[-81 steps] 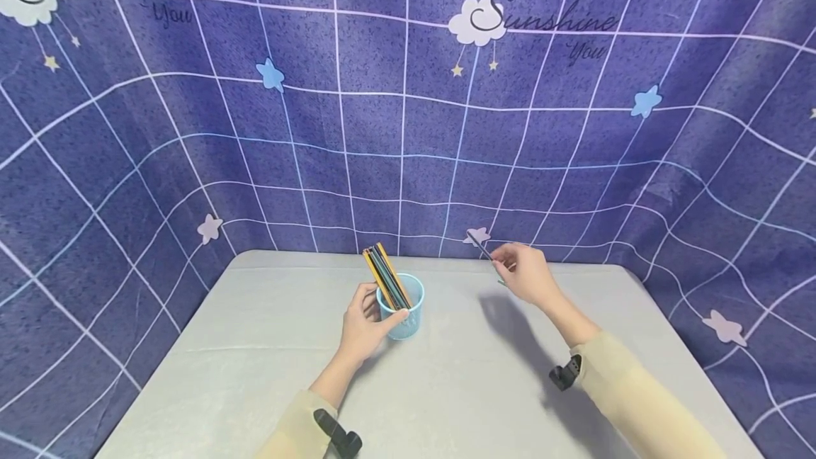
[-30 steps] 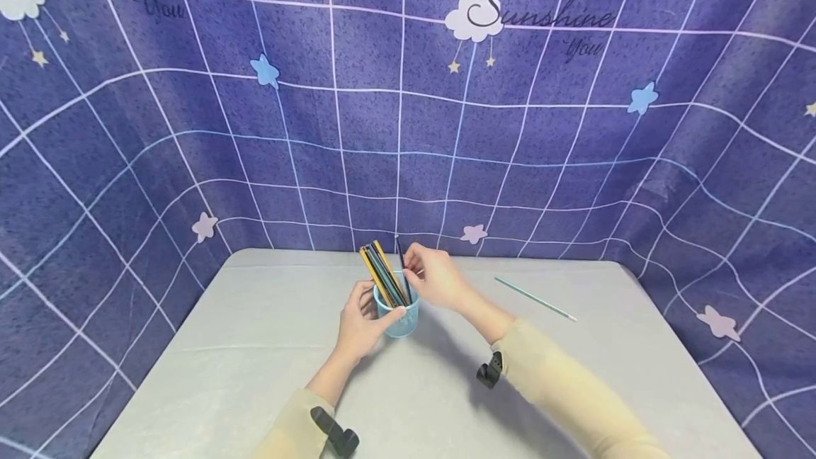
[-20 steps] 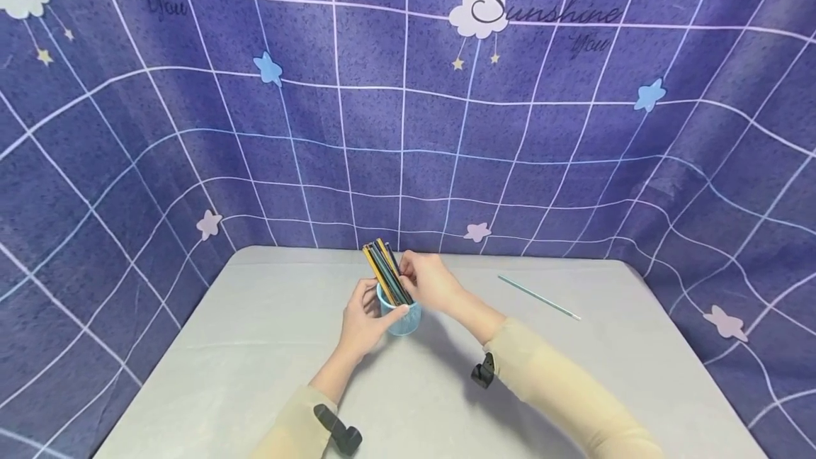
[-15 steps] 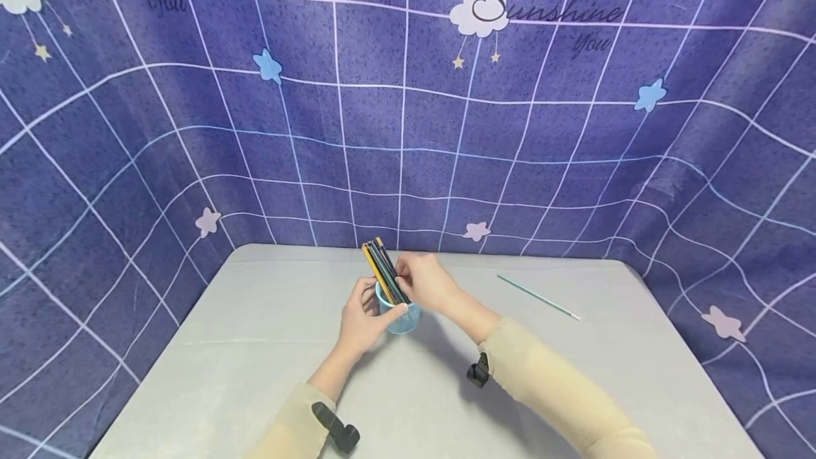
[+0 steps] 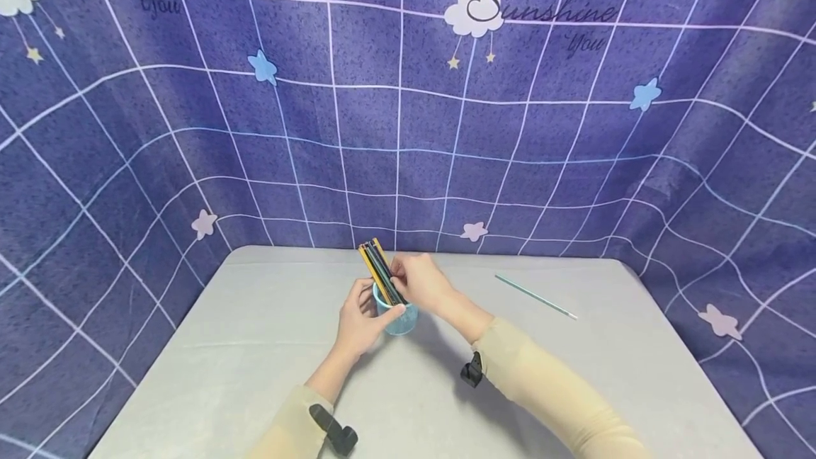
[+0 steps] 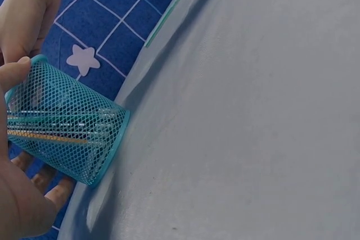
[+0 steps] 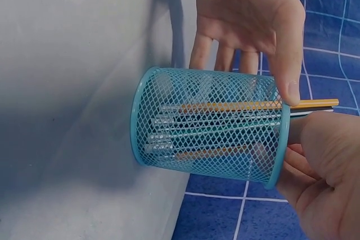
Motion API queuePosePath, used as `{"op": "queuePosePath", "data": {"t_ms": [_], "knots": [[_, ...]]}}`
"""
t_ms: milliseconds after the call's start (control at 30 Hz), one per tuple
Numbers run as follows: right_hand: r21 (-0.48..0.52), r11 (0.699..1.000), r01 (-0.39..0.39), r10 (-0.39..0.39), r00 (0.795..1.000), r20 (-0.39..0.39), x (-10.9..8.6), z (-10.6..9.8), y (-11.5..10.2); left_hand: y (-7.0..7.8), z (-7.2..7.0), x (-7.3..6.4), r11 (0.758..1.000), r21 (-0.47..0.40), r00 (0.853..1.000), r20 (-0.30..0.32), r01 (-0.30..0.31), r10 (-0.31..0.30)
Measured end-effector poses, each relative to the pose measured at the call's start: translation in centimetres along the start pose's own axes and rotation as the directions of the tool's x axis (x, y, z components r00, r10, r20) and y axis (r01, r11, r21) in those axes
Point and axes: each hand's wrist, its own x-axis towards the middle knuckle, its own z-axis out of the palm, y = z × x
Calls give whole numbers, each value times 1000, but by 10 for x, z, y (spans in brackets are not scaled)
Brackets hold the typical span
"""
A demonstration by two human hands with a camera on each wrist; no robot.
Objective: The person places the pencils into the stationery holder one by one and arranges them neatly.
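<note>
A light-blue wire-mesh pencil cup (image 5: 400, 321) stands on the table, with several yellow, black and green pencils (image 5: 376, 268) leaning to the left in it. My left hand (image 5: 359, 324) holds the cup from its left side, thumb at the rim and fingers behind the mesh. At the cup's mouth, my right hand (image 5: 422, 282) pinches a dark pencil against the bundle; its fingertips are partly hidden. Through the mesh (image 7: 208, 133) in the right wrist view, the pencils' lower ends show near the cup's bottom.
One teal pencil (image 5: 535, 296) lies slanted on the table to the right of the cup. The table wears a pale grey cover (image 5: 255, 374). Behind and at both sides hangs a purple-blue curtain (image 5: 370, 126) with a grid, stars and clouds.
My right hand came left from the table's right side with a dark pencil, leaving the teal one lying there. The dark pencil went into the cup and now leans against the others.
</note>
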Motion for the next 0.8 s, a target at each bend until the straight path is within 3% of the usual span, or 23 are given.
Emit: {"op": "queuePosePath", "data": {"t_ms": [200,333,567,800], "knots": [[5,1000,9,-9,1000,-8,2,0,-3,3,-1,0,1000,12,1000,-18,-10,10],[26,1000,-8,8,1000,-16,-2,-7,-2,4,2,-1,1000,11,1000,4,-9,9],[4,1000,-9,10,995,-100,0,-33,8,2,-1,2,1000,14,1000,-3,-11,11],[43,997,-56,62,986,-157,-3,-65,36,0,-1,-2,1000,17,1000,-1,16,-16]]}}
